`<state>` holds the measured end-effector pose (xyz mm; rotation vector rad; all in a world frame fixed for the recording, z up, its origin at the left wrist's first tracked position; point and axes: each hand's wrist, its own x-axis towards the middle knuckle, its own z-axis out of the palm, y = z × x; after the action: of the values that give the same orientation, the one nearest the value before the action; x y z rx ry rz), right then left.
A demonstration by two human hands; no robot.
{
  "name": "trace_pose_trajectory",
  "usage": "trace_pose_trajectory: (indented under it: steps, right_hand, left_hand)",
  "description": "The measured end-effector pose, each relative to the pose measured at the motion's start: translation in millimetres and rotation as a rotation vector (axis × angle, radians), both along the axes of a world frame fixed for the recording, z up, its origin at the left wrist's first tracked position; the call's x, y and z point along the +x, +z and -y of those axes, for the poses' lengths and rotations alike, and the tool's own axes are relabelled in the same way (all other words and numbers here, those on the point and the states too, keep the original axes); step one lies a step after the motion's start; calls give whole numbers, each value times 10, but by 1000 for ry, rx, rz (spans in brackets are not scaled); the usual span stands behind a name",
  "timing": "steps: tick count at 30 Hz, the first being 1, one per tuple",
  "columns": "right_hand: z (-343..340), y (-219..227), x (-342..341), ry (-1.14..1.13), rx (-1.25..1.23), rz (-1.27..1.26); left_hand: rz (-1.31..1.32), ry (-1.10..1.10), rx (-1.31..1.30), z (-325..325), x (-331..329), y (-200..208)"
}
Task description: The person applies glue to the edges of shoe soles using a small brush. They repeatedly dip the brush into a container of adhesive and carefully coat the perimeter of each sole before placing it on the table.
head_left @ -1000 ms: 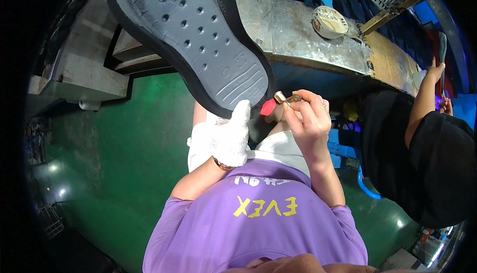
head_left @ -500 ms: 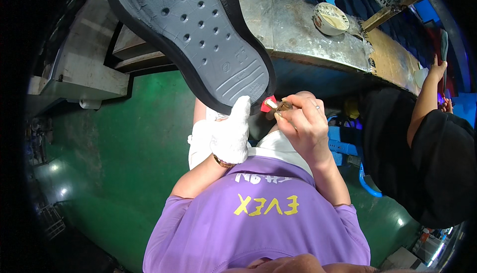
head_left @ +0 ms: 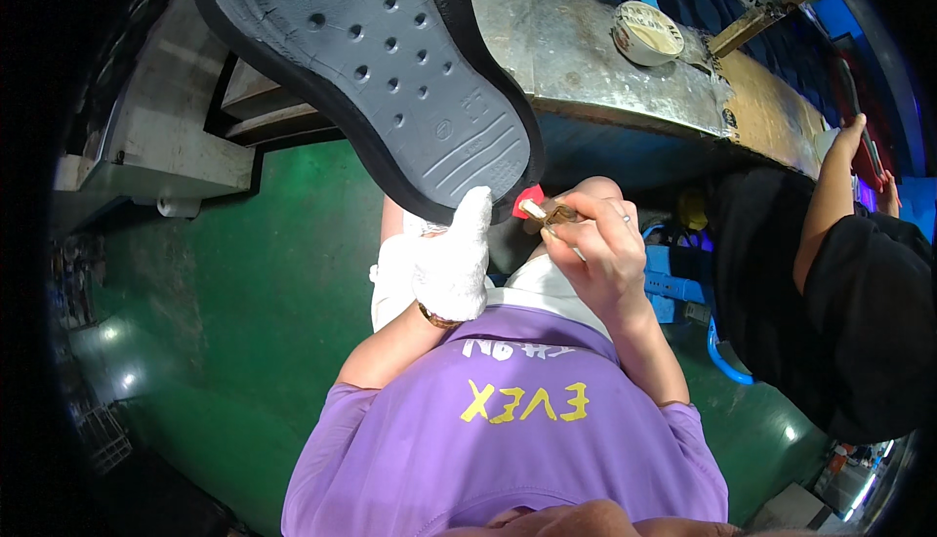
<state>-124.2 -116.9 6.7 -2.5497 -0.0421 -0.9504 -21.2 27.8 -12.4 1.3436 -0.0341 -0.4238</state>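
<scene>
A large shoe sole (head_left: 390, 59), grey and dimpled inside a raised black rim, slants across the upper left, its rounded end toward me. My left hand (head_left: 454, 259), in a white glove, is closed on that end with the thumb lying on the grey face. A small red piece (head_left: 528, 201) sticks out at the rim beside it. Bare, my right hand (head_left: 600, 239) pinches a small brownish metal tool (head_left: 560, 215) with a whitish tip. That tip is at the red piece; whether they touch, I cannot tell.
Beyond the sole stands a worn metal bench (head_left: 586, 59) bearing a white tub (head_left: 648, 34). Blue and black strips lie behind it. To the right, a co-worker in black (head_left: 830, 312) holds a dark flat thing. A grey cabinet (head_left: 166, 117) stands at the left, over a green floor (head_left: 244, 342).
The sole has shifted slightly to the left and up. The tool's whitish tip has turned a little in my right hand. The co-worker's hands have moved slightly.
</scene>
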Motion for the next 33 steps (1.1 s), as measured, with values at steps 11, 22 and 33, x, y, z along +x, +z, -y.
trace_pose_trajectory:
  steps: [11,22,33]
  right_hand:
    - [-1,-38,-46,18,49,15]
    - [115,-120,-71,-115,-17,144]
    - [-3,-26,-71,62,-29,24]
  left_hand:
    - [51,18,-98,-6,-3,-12]
    - [-53,1,-269,-8,-18,107]
    - [39,29,-78,-45,-35,-81]
